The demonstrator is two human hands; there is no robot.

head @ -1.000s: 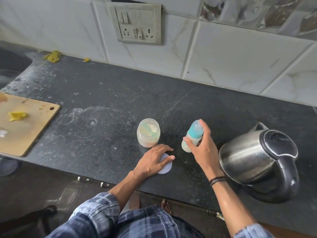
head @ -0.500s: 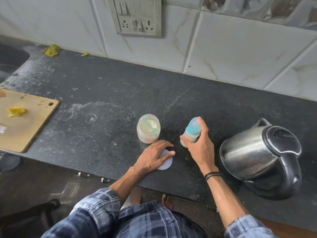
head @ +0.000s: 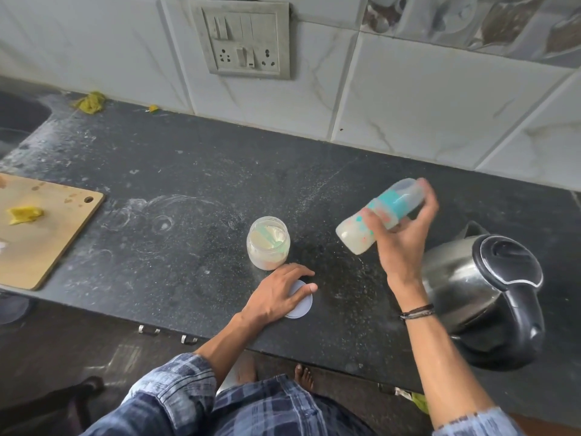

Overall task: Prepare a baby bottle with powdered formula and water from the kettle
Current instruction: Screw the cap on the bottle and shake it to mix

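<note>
1. Baby bottle (head: 394,199): held in the air above the desk (head: 188,190), just left of the kettle (head: 471,278). It is tilted, with its base pointing away from the kettle and its capped end raised toward the wall. A milky fill shows in the base end, and the outline is blurred.
2. Right grip (head: 399,240): thumb and fingers are curled round the bottle at the teal collar and upper body, clamped on it.
3. Left grip (head: 276,291): well left of the kettle, fingers spread and resting on a round lid (head: 301,306) that lies flat on the desk. It clasps nothing.
4. Powder jar (head: 268,242): stands uncovered farther left of the kettle than the bottle, just behind the lid. A green scoop lies inside it.
5. Handling, judged: the bottle is probably light, stiff plastic with a smooth wall that would be slippery if wet. Its liquid shifts weight when tilted. The surest hold wraps the body just below the collar, never the loose cap.
6. Step, judged: the contents are probably being mixed, late in the task.
</note>
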